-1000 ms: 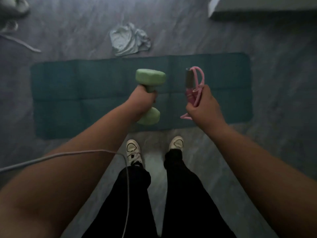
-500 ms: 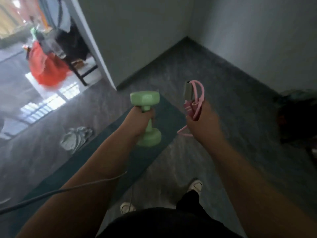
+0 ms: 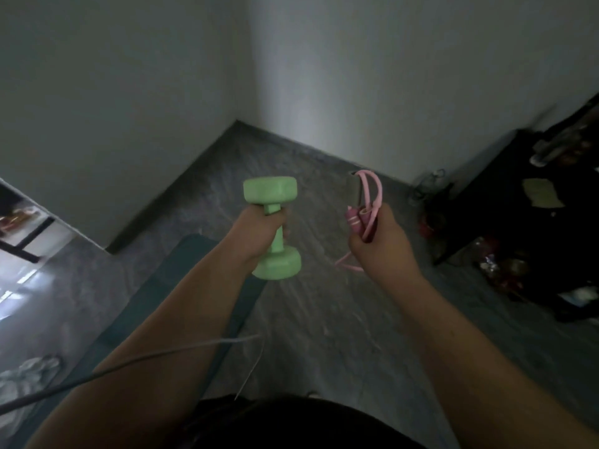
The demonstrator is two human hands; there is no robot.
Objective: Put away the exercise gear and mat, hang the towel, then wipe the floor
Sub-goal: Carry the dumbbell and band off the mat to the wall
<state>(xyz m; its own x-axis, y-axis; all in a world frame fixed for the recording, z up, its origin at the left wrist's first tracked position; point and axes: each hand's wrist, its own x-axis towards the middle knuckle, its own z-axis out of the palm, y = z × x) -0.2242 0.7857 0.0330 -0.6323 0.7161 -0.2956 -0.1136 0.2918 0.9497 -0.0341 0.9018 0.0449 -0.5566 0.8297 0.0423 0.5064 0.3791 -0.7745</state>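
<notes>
My left hand (image 3: 259,234) grips the handle of a light green dumbbell (image 3: 275,228), held upright at mid-frame. To its right my right hand (image 3: 382,247) is closed around a bundled pink jump rope (image 3: 364,205) with a grey handle sticking up and a loop hanging below the fist. The teal exercise mat (image 3: 155,306) lies on the grey floor at lower left, partly hidden by my left arm. A crumpled pale towel (image 3: 22,380) lies on the floor at the left edge.
Two white walls meet in a corner (image 3: 241,121) ahead. A dark shelf unit (image 3: 534,222) crowded with items stands at the right. A doorway opening (image 3: 29,254) shows at the left. A thin grey cable (image 3: 146,358) crosses my left arm.
The view has swung to the right, from the mat below me toward the room corner and dark shelf. Both hands keep their hold on the dumbbell and rope.
</notes>
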